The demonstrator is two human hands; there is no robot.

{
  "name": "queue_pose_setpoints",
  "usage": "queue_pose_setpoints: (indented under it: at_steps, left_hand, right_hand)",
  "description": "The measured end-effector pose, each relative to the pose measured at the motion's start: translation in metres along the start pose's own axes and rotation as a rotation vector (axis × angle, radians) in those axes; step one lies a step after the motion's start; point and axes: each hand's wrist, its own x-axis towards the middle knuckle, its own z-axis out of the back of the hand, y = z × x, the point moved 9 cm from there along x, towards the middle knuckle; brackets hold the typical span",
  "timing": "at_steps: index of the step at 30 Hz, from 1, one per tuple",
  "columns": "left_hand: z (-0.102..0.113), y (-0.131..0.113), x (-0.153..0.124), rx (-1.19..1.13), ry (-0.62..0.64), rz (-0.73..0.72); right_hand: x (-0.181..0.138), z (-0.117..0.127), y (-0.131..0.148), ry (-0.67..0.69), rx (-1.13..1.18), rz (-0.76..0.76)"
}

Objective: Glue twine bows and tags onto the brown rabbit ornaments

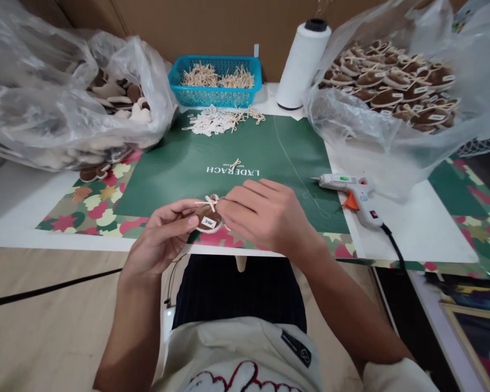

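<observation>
My left hand [163,234] pinches a small brown felt ornament [199,220] by its left side, thumb on the front. The ornament has a fluffy white edge, and a small white printed label [209,222] lies on its face. At its top sits a cream string bow [209,203]. My right hand [261,215] is closed at the upper right of the ornament, fingertips right beside the bow. Whatever those fingertips grip is hidden behind the fingers. Farther back on the green sheet [167,179] lies one loose cream bow [236,164].
A hot glue gun [349,190] lies at the right, its cord off the front edge. Behind are white labels [212,121], a blue basket [214,98] of bows and a thread cone [304,65]. Plastic bags of felt pieces [147,92] and bowed ornaments [371,122] flank them.
</observation>
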Motion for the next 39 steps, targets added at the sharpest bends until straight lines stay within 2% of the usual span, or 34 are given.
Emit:
queue_pose_setpoints:
  at_steps: [4, 11, 14, 22, 28, 33, 36, 39]
  left_hand:
    - [-0.001, 0.003, -0.001, 0.025, -0.017, 0.043]
    - [-0.008, 0.010, -0.004, 0.020, -0.008, 0.130]
    - [-0.009, 0.008, -0.003, 0.012, -0.005, 0.120]
    - [-0.006, 0.006, -0.001, 0.008, 0.006, 0.045]
    - [-0.006, 0.005, 0.000, 0.044, -0.008, 0.013]
    - [-0.009, -0.003, 0.001, 0.115, 0.006, -0.090]
    - [-0.005, -0.008, 0.000, 0.159, -0.034, -0.165]
    - [-0.002, -0.012, -0.003, 0.205, -0.081, -0.229]
  right_hand:
    - [-0.005, -0.006, 0.004, 0.027, -0.009, 0.058]
    - [-0.018, 0.001, 0.001, -0.069, 0.073, -0.042]
    - [-0.021, 0.004, -0.001, -0.098, 0.104, -0.079]
    - [-0.034, 0.003, -0.014, -0.188, 0.510, -0.198]
    - [-0.046, -0.003, -0.024, -0.174, 0.826, -0.457]
    - [-0.059, -0.024, -0.027, -0.007, 1.073, -0.701]
    - [-0.066, -0.040, -0.021, 0.083, 1.279, -0.830]
    - [-0.069, -0.049, -0.018, 0.055, 1.440, -0.930]
